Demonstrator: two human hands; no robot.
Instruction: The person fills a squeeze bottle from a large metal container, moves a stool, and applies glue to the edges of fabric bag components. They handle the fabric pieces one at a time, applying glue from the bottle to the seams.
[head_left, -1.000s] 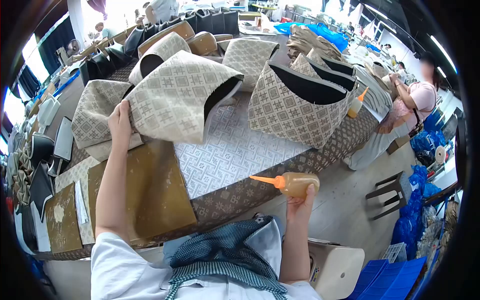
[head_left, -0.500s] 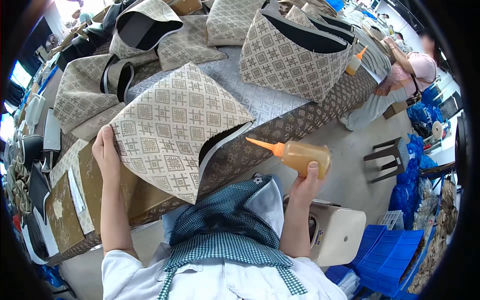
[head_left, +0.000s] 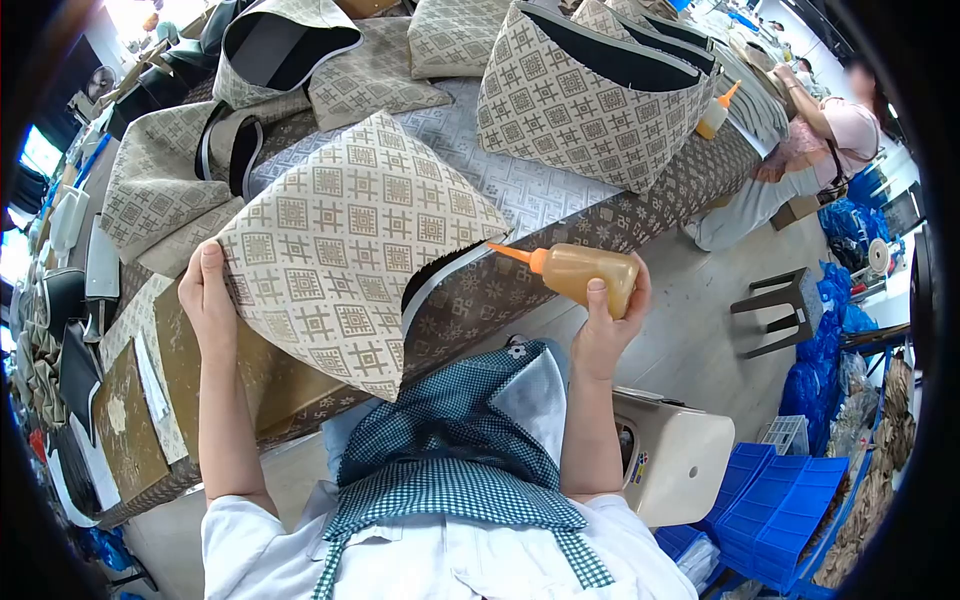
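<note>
My left hand [head_left: 208, 290] grips the left edge of a beige patterned bag piece [head_left: 350, 225], thumb on top and fingers beneath. Its right side gapes, showing a dark lining and a pale strip along the edge. In my right hand [head_left: 612, 320] is a squeeze bottle [head_left: 590, 275] of amber liquid, fingers wrapped round its body. The bottle lies nearly level, and its orange nozzle points left. The nozzle tip is at the right corner of the bag piece's opening; whether it touches cannot be told.
Several similar patterned bag pieces [head_left: 590, 110] stand at the back of the table [head_left: 640, 225]. A second squeeze bottle [head_left: 714, 118] is at the right table edge. A person [head_left: 830, 130] works at the far right. A dark stool [head_left: 780, 310] and blue crates [head_left: 775, 510] are on the floor.
My right hand has raised the bottle, bringing its nozzle tip up and slightly left to the corner of the opening. My left hand keeps its hold on the bag piece.
</note>
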